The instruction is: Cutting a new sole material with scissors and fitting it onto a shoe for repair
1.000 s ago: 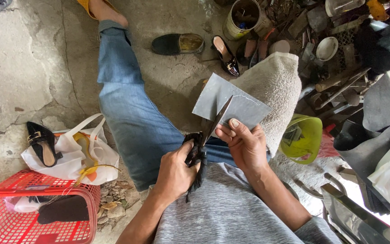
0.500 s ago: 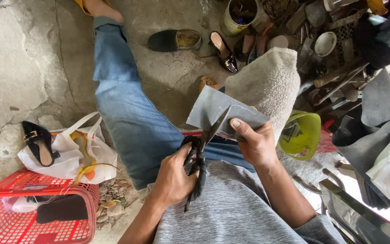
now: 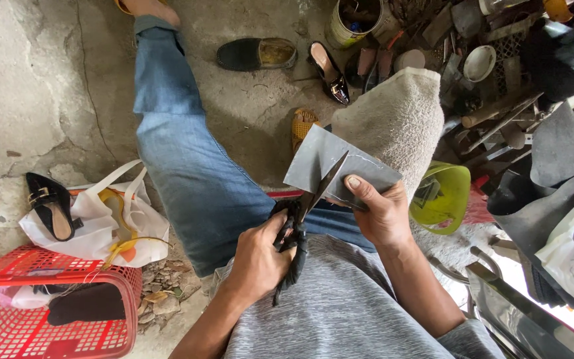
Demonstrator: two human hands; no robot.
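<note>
Shifted slightly: grey sheet (image 3: 330,163) turned between frames. Left hand (image 3: 260,256) clenched on black scissors (image 3: 303,223), blades into sheet; right hand (image 3: 380,213) pinching its edge.

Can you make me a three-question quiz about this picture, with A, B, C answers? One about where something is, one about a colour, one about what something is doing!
1. Where is the red basket?
A. Bottom left corner
B. Top right corner
C. On the person's lap

2. What colour is the sheet being cut?
A. Yellow
B. Grey
C. Pink

3. What are the scissors doing?
A. Lying on the floor
C. Hanging on a wall
B. Blades open across the sheet

Answers:
1. A, it sits at the lower left, beside the white bag.
2. B, the flat piece in the right hand is grey.
3. B, the left hand grips the black handles and the blades straddle the sheet's edge.
</note>
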